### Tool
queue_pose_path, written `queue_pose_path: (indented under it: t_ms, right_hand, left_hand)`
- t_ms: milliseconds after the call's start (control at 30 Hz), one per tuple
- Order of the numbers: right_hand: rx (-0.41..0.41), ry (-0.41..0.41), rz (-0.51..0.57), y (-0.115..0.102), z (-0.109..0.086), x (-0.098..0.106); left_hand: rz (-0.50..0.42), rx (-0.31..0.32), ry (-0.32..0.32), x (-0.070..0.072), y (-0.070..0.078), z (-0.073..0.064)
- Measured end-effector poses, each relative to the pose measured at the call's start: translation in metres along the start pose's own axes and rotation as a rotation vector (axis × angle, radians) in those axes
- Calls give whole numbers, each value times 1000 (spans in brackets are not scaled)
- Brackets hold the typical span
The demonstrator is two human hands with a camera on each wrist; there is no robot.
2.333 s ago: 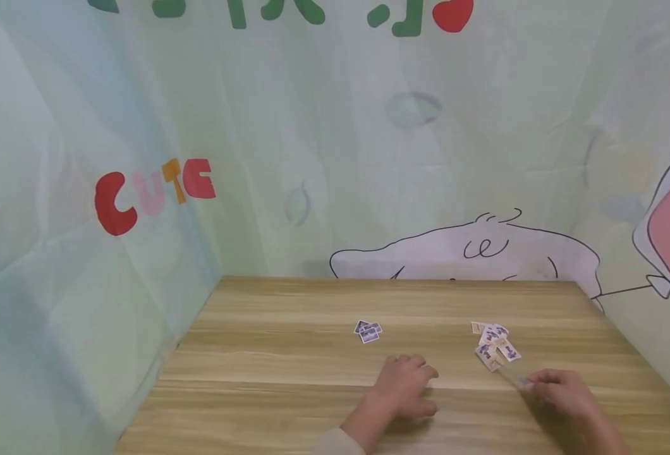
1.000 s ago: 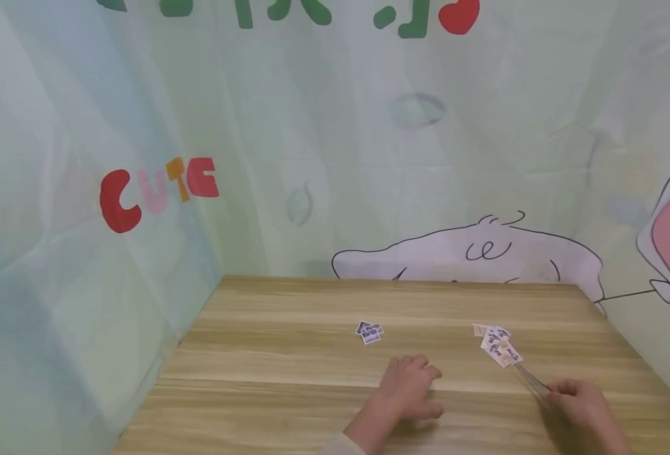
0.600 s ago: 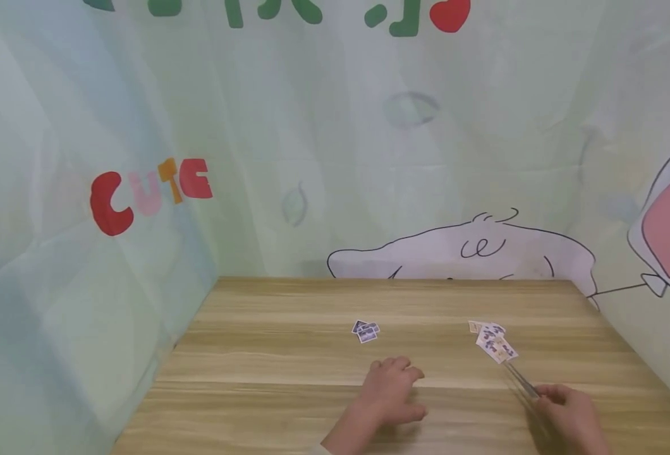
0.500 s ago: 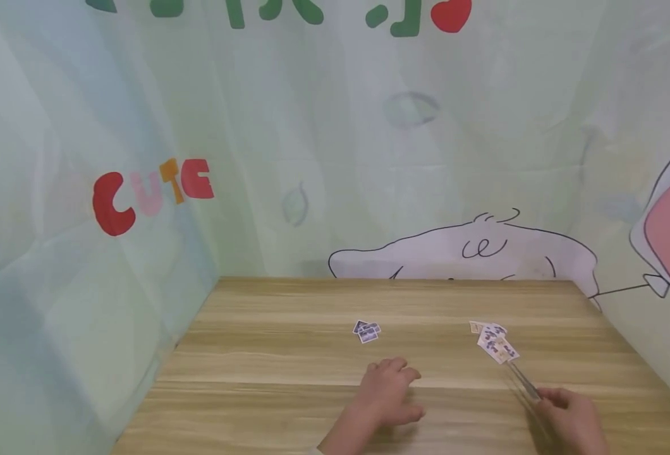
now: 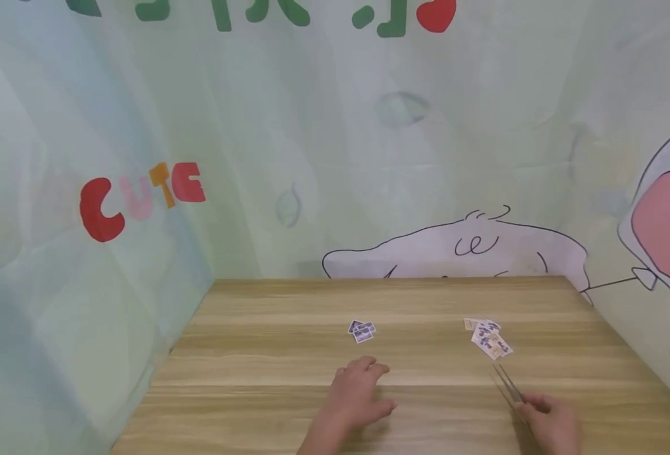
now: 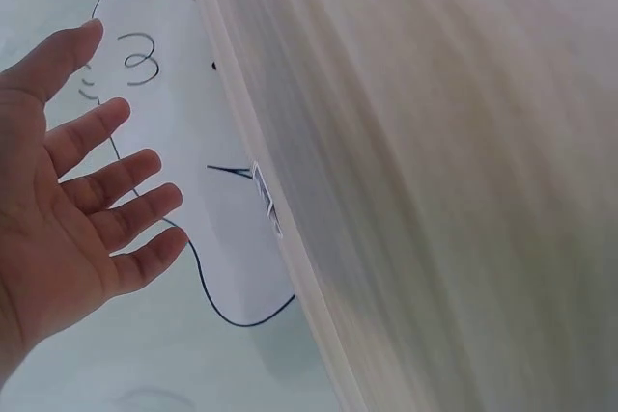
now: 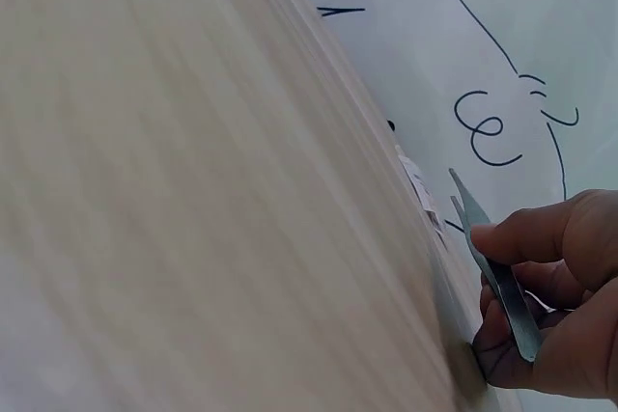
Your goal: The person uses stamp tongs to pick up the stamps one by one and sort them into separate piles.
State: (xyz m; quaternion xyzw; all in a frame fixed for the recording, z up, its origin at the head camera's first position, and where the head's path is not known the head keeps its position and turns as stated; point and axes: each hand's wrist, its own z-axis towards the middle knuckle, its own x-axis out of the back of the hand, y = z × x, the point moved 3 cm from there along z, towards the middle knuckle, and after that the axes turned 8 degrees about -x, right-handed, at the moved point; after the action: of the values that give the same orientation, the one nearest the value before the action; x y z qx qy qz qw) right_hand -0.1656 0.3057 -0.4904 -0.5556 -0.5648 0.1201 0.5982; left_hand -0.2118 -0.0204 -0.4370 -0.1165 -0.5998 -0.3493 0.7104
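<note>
In the head view my right hand (image 5: 551, 420) pinches metal tweezers (image 5: 508, 383) between thumb and fingers. The tweezers' tips are apart, just short of a pile of small printed paper pieces (image 5: 491, 341), which look like stamps. These overlap, pale with purple and tan figures. The right wrist view shows the tweezers (image 7: 497, 272) side-on, nothing between their tips. My left hand (image 5: 354, 395) has its fingers spread and is near a smaller pile of dark, white-edged paper pieces (image 5: 362, 331). In the left wrist view the palm of that hand (image 6: 68, 190) holds nothing.
Both piles lie on a wood-grain table (image 5: 278, 354). A printed cloth (image 5: 323, 158) hangs behind it and along the sides, with cartoon outlines and coloured letters. The table's far edge meets this cloth.
One pale piece slid up onto the right pile with the tweezers at it. Since then the tweezers have drawn back off the pile towards me. My left hand has shifted left.
</note>
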Motion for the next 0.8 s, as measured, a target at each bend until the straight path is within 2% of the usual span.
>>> queue_pose_path:
  t_ms: [167, 533, 800]
  right_hand:
    - [63, 1, -12, -4, -4, -4]
    - [108, 59, -56, -6, -6, -16]
    - [70, 39, -71, -8, -3, -14]
  left_hand:
    - [-25, 22, 26, 8, -4, -9]
    - [-22, 49, 108, 23, -21, -31]
    - [-29, 40, 150, 32, -30, -41]
